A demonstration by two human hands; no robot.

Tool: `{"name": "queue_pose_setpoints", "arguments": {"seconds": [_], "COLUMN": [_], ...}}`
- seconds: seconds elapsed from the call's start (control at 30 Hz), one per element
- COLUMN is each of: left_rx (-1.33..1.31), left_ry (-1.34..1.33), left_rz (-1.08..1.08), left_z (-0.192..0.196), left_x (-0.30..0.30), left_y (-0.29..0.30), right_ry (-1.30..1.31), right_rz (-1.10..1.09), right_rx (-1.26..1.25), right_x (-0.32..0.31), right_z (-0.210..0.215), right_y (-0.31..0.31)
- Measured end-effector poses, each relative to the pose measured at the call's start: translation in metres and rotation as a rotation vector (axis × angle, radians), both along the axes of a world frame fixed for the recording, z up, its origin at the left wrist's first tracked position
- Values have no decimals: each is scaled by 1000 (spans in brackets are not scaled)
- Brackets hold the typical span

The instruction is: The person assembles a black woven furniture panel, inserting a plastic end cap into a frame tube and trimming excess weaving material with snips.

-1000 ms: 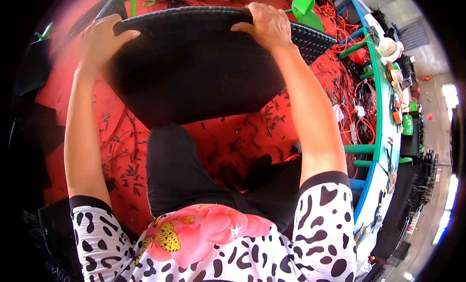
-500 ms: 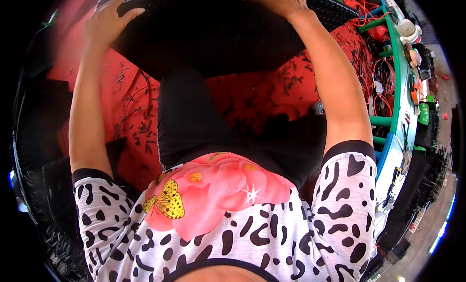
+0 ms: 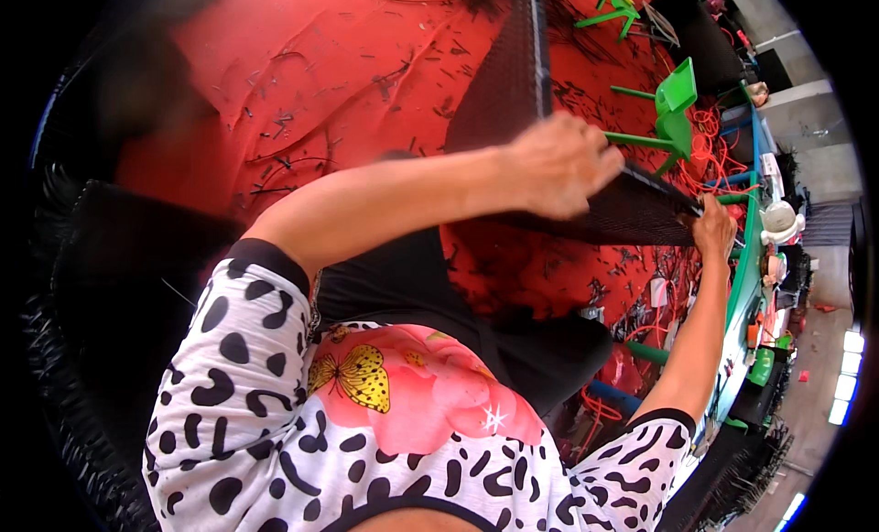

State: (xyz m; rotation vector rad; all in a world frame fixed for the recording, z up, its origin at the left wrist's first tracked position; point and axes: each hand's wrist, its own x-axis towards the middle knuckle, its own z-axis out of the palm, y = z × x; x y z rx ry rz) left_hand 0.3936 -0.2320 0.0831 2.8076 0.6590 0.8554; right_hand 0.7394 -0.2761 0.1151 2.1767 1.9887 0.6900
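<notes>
Both hands clamped on a black woven wicker panel [image 3: 513, 102]

The left hand [image 3: 560, 164] grips its near edge; the right hand [image 3: 712, 230] closes on its far corner, above the red floor mat [image 3: 302, 65].

The person wears a short-sleeved white top [image 3: 275, 422] covered in irregular black blotches, like an animal print. Across the chest sits a large pink flower print [image 3: 430, 385] with a yellow-and-black butterfly [image 3: 352, 374] and a small white star-shaped sparkle. Black trousers [image 3: 403, 285] cover the legs. Both forearms are bare below the sleeve hems.
</notes>
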Motion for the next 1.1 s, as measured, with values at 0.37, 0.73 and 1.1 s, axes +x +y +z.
{"name": "queue_pose_setpoints", "arguments": {"seconds": [0.37,0.73,1.1], "left_rx": [289,-106,-1154], "left_ry": [-461,-432,-634], "left_rz": [-183,394,-262], "left_z": [-25,-81,-87], "left_x": [-40,-132,-51], "left_y": [1,59,37], "right_ry": [1013,721,483], "right_rz": [366,474,311], "right_rx": [-169,-206,-283], "right_x": [-178,-179,-150], "right_z": [-13,21,33], "right_y": [-32,-48,-144]}}
